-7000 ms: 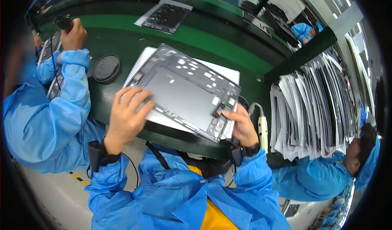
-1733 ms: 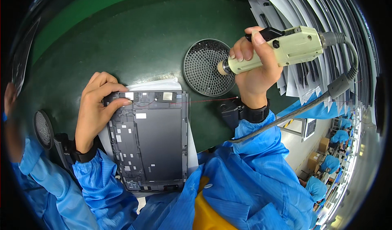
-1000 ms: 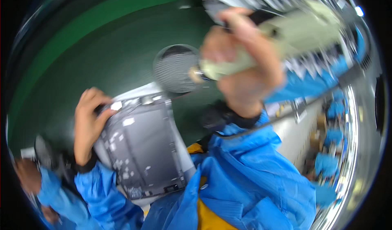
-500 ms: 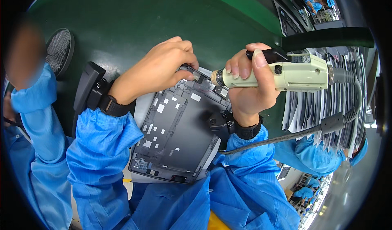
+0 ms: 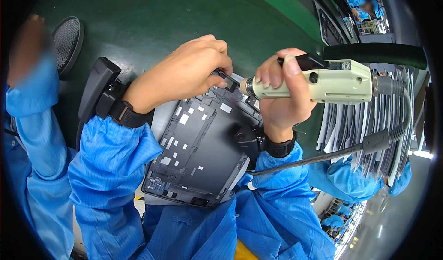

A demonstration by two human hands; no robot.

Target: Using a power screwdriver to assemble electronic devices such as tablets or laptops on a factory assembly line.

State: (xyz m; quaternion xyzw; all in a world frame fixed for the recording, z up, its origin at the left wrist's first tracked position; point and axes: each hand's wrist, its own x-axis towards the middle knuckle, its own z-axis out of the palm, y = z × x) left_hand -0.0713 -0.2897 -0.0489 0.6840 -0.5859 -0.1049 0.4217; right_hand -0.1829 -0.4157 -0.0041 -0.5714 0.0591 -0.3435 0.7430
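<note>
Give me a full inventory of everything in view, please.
Bench: one, dark green, across the upper half
Flat panel: one, dark grey with white patches, before the person
Pale sheet: one visible, whitish, under the panel
Electric screwdriver: one, pale green, right of centre
Cable: one, grey, from the screwdriver's rear
Round dish: one, grey, far left
Sheet stack: many, white and dark, right
Co-workers: several, in blue, left and right
Coat: one, blue, on the person
Wrist boxes: two, black, on both wrists
Left hand: one, bare, at the panel's far edge
Right hand: one, bare, around the screwdriver
</note>
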